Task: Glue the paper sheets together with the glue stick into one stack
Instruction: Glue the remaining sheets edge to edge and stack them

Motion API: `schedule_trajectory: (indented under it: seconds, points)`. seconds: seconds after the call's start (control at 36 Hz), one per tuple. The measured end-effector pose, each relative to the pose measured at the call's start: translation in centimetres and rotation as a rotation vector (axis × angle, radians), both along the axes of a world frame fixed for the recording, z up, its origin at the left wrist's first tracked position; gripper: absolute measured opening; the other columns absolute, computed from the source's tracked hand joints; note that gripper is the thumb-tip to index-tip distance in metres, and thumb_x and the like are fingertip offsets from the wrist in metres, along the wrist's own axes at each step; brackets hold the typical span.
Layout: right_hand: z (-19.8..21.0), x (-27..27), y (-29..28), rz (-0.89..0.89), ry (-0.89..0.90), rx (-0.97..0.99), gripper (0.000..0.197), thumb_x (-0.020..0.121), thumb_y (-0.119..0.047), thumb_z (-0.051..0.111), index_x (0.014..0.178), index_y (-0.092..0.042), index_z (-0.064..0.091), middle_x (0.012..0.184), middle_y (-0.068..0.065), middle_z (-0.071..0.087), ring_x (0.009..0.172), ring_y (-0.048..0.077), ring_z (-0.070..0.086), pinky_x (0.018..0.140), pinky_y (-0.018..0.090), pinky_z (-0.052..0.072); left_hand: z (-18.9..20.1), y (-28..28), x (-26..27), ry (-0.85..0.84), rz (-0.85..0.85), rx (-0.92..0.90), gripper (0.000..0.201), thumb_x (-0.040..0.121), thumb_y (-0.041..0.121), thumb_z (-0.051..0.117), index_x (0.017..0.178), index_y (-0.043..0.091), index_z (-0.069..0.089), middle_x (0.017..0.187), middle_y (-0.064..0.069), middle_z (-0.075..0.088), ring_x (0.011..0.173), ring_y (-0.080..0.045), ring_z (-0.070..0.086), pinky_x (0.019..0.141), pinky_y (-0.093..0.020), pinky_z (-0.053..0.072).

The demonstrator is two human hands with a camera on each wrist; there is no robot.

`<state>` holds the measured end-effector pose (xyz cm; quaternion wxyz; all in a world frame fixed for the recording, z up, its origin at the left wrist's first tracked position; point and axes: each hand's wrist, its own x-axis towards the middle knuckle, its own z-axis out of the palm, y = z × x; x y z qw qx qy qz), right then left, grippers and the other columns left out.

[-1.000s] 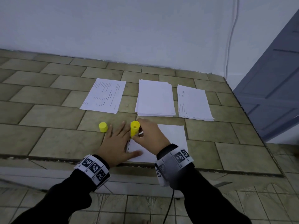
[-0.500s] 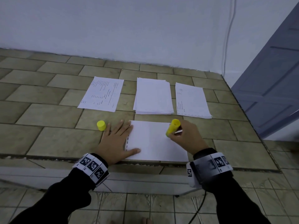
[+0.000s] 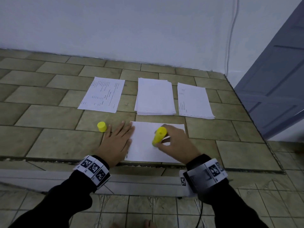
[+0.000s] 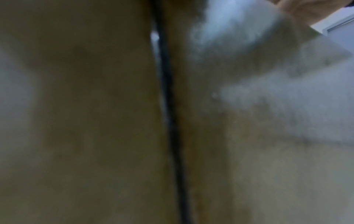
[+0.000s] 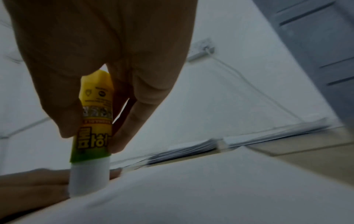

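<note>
A blank white sheet (image 3: 144,150) lies at the near edge of the tiled ledge. My right hand (image 3: 172,142) pinches a yellow glue stick (image 3: 159,135) by its barrel, its white tip pressed on the middle of the sheet (image 5: 210,197); the glue stick (image 5: 91,128) leans a little. My left hand (image 3: 116,139) lies flat, fingers straight, holding down the sheet's left edge. The yellow cap (image 3: 101,126) stands on the tile left of that hand. The left wrist view is blurred, showing only tile and paper.
Three lots of paper lie farther back: a printed sheet (image 3: 102,94) on the left, a blank stack (image 3: 154,97) in the middle, a printed stack (image 3: 194,101) on the right. A white wall rises behind, and a grey door (image 3: 276,79) stands to the right.
My right hand with the glue stick swept from the sheet's top left corner to its right side, then back to the middle and nearer me. The left hand stayed flat on the edge.
</note>
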<state>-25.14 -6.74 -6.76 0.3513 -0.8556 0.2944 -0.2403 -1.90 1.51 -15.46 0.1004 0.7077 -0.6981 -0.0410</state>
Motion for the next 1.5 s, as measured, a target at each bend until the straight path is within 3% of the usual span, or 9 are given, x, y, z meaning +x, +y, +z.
schedule_trajectory:
  seconds: [0.14,0.39,0.53,0.64,0.86,1.03,1.14,1.33,1.5]
  points:
    - [-0.7,3.5,2.1,0.172,0.047,-0.016,0.014,0.083,-0.014,0.07,0.089,-0.005,0.062,0.09,0.01,0.063,0.08,0.021,0.061,0.073,0.04,0.055,0.1,-0.1,0.0,-0.021,-0.021,-0.018,0.057,0.103,0.039,0.016,0.144,0.012,0.046,0.153,-0.004,0.04,0.143,-0.023,0.026,0.105,-0.064,0.031]
    - [-1.0,4.7,2.8,0.213,0.069,-0.061,0.017,0.083,-0.014,0.07,0.093,-0.004,0.059,0.09,0.013,0.061,0.079,0.025,0.059,0.073,0.046,0.053,0.2,0.1,0.3,-0.02,-0.055,0.03,0.068,0.103,0.045,0.003,0.145,0.011,0.043,0.155,-0.005,0.037,0.144,-0.025,0.025,0.105,-0.066,0.029]
    - [-1.0,2.2,1.6,0.187,0.092,-0.001,0.019,0.081,-0.016,0.072,0.094,-0.005,0.062,0.093,0.009,0.063,0.081,0.021,0.061,0.074,0.04,0.055,0.7,0.1,-0.1,-0.018,-0.029,0.033,0.064,0.103,0.041,0.006,0.145,0.012,0.044,0.154,-0.004,0.038,0.143,-0.026,0.033,0.107,-0.065,0.031]
    - [-1.1,-1.0,0.6,0.132,0.074,0.028,0.02,0.08,-0.02,0.072,0.095,-0.009,0.064,0.096,0.005,0.064,0.084,0.017,0.063,0.074,0.035,0.056,0.4,0.1,-0.1,-0.012,-0.019,0.022,0.059,0.1,0.036,0.015,0.148,0.013,0.04,0.157,-0.001,0.033,0.145,-0.024,0.027,0.111,-0.063,0.024]
    - [-0.7,-7.1,-0.6,0.052,0.001,0.036,0.012,0.076,-0.006,0.077,0.085,-0.009,0.069,0.093,-0.006,0.067,0.084,0.009,0.066,0.074,0.02,0.056,0.3,0.0,-0.1,0.0,-0.014,0.017,0.066,0.097,0.042,0.005,0.153,0.017,0.029,0.161,0.004,0.018,0.149,-0.018,0.012,0.117,-0.057,0.011]
    - [-1.0,-10.0,-1.4,-0.06,0.032,0.039,0.021,0.068,-0.021,0.071,0.088,-0.021,0.067,0.091,-0.011,0.068,0.086,0.009,0.066,0.077,0.024,0.055,0.5,0.0,-0.3,0.0,-0.007,0.022,0.067,0.096,0.041,0.005,0.153,0.015,0.029,0.161,0.002,0.019,0.149,-0.021,0.014,0.116,-0.057,0.012]
    - [-0.8,-10.6,-1.7,-0.062,0.053,0.038,0.019,0.068,-0.012,0.076,0.081,-0.022,0.066,0.087,-0.009,0.069,0.082,0.013,0.067,0.075,0.035,0.056,0.6,0.0,-0.3,0.001,-0.005,0.033,0.068,0.095,0.042,0.003,0.153,0.016,0.027,0.162,0.002,0.016,0.15,-0.02,0.012,0.117,-0.057,0.009]
    - [0.8,-8.2,-1.7,-0.097,-0.006,-0.004,0.014,0.076,-0.016,0.078,0.083,-0.021,0.067,0.088,-0.01,0.069,0.079,0.011,0.066,0.07,0.035,0.056,0.6,0.1,-0.3,0.009,0.008,0.054,0.072,0.092,0.045,-0.003,0.155,0.019,0.02,0.162,0.006,0.008,0.15,-0.016,0.003,0.119,-0.053,0.002]
    - [1.4,-1.8,-0.5,0.164,-0.005,0.017,0.007,0.08,-0.014,0.076,0.082,-0.012,0.07,0.095,-0.001,0.067,0.08,0.013,0.064,0.068,0.029,0.055,0.9,0.1,-0.4,0.009,0.013,0.067,0.073,0.091,0.046,-0.004,0.155,0.02,0.018,0.163,0.006,0.008,0.15,-0.016,0.003,0.119,-0.054,0.002]
